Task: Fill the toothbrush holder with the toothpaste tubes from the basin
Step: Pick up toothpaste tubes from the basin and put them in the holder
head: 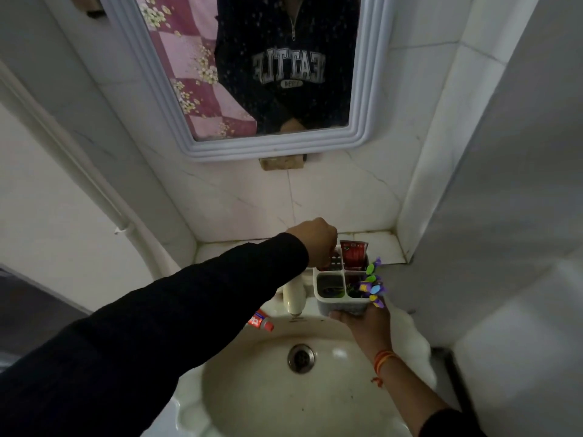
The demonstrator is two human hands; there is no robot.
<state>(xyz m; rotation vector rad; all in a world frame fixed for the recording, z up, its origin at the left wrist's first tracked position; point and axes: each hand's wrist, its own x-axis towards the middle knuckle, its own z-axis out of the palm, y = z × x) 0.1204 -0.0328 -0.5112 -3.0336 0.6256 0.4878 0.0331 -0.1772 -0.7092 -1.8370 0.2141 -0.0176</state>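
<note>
A white four-compartment toothbrush holder point(342, 305) is held up over the back of the basin point(252, 402) by my right hand point(367, 323), which grips its near wall from below. A red toothpaste tube point(353, 253) stands in the far right compartment. My left hand point(315, 241) hovers over the far left compartment with fingers closed on a red tube point(332, 261) that is partly in it. Another red toothpaste tube point(262, 320) lies on the basin rim left of the tap, partly hidden by my left sleeve. Purple and blue decorations point(373, 283) stick out at the holder's right.
A white tap point(295, 296) stands at the back of the basin, just left of the holder. The drain point(301, 357) sits mid-basin. A white-framed mirror point(252, 74) hangs above on the tiled wall. A wall point(504, 216) closes in on the right.
</note>
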